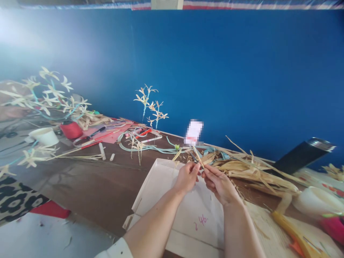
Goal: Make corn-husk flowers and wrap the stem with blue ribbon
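Above a flattened white cardboard box (188, 224), my left hand (187, 176) and my right hand (218, 182) meet with pinched fingers. Between their fingertips they hold a narrow pale strip of dried husk (198, 156), its free end pointing away from me. The fingers partly cover the strip's lower end. Just beyond the hands lie small husk scraps (177, 154) and a bundle of pale blue cord (158, 148). A heap of dried husk leaves (252, 172) is close to my right hand.
Husk flowers on blue stems (149, 104) stand against the blue wall; more flowers (51, 91) are at left. A white cup (44, 136) and red thread spool (71, 129) are left. A black flask (301, 156), white roll (318, 200) and yellow-handled tool (291, 233) lie right.
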`<state>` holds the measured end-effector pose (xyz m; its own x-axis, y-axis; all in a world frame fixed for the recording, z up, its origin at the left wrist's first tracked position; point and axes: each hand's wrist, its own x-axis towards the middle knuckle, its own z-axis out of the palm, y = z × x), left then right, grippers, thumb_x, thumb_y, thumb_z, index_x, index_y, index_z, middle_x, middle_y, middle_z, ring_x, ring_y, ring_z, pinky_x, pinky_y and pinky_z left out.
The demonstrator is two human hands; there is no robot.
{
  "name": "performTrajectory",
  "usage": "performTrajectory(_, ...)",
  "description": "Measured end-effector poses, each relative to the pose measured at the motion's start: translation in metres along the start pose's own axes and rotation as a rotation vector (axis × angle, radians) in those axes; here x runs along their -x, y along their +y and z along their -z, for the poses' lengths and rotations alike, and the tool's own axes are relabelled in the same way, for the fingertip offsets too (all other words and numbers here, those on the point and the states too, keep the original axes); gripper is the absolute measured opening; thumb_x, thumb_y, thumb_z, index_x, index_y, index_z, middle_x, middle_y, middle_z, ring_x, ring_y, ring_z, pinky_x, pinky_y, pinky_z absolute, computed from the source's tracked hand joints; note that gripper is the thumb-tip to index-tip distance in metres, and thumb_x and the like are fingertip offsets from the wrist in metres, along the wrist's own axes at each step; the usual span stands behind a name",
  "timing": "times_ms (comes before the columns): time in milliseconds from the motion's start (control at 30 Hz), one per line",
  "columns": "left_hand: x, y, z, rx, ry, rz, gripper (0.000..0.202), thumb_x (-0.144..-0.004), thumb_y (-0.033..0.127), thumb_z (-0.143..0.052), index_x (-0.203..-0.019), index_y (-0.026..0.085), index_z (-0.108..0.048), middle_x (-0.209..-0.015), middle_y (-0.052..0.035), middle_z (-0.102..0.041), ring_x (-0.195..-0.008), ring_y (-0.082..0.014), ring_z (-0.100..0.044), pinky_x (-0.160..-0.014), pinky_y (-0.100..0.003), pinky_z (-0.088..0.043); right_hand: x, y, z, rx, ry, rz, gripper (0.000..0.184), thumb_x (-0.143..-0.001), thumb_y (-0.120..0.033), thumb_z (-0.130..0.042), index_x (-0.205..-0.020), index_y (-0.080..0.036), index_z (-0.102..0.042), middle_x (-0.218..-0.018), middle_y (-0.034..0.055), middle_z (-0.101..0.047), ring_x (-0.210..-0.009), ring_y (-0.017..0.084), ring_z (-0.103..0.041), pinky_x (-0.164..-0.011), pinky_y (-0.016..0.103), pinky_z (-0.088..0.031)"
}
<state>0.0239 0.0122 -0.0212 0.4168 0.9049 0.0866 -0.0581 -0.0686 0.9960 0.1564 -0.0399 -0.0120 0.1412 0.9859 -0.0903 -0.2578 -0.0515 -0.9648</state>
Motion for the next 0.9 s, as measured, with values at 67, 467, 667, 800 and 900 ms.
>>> performTrajectory(67,0.001,0.002,0.001,-0.051,0.003,-0.042,0.032,-0.086,0.044,-0.043,-0.078,0.016,-0.057,-0.062,0.0018,-0.053,-0.047,-0.0070,-0.045,-0.045,-0.018,-0.035,0.000,0.000,-0.001,0.031,-0.008,-0.004,0.028,-0.073,-0.036,-0.070,-0.096,-0.020,-0.068,-0.069,-0.0014,-0.051,-0.044,0.001,-0.025,-0.040,0.019,-0.010)
performTrajectory(467,-0.004,-0.006,-0.001,-0.241,0.168,-0.228,0.020,-0.080,0.025,-0.049,-0.062,0.016,-0.051,-0.062,0.0008,-0.053,-0.059,-0.0095,-0.046,-0.056,-0.021,-0.034,-0.012,0.009,-0.005,0.607,0.238,0.317,0.035,-0.075,-0.043,-0.060,-0.101,-0.022,-0.072,-0.074,0.0027,-0.067,-0.065,0.017,-0.057,-0.057,0.027,-0.042)
performTrajectory(667,-0.005,-0.007,-0.004,-0.288,0.163,-0.240,0.020,-0.079,0.022,-0.049,-0.060,0.016,-0.045,-0.059,0.0029,-0.045,-0.058,-0.0090,-0.042,-0.055,-0.021,-0.030,-0.015,0.009,-0.003,0.696,0.388,0.381,0.035,-0.075,-0.042,-0.058,-0.100,-0.023,-0.072,-0.084,0.0059,-0.071,-0.088,0.025,-0.062,-0.081,0.035,-0.044)
performTrajectory(800,-0.006,-0.010,-0.005,-0.284,0.134,-0.197,0.018,-0.080,0.024,-0.048,-0.063,0.017,-0.047,-0.060,0.0028,-0.046,-0.058,-0.0095,-0.043,-0.055,-0.021,-0.030,-0.013,0.006,0.000,0.432,0.454,0.256,0.044,-0.073,-0.040,-0.061,-0.113,-0.023,-0.065,-0.077,0.0031,-0.069,-0.056,0.015,-0.054,-0.051,0.026,-0.040)
performTrajectory(900,-0.006,-0.013,-0.003,-0.268,0.141,-0.155,0.019,-0.081,0.026,-0.046,-0.065,0.017,-0.048,-0.062,0.0019,-0.049,-0.060,-0.0102,-0.045,-0.056,-0.021,-0.032,-0.007,0.002,0.001,0.062,0.262,0.084,0.056,-0.068,-0.039,-0.068,-0.121,-0.025,-0.057,-0.073,0.0003,-0.063,-0.040,0.006,-0.032,-0.036,0.019,-0.020)
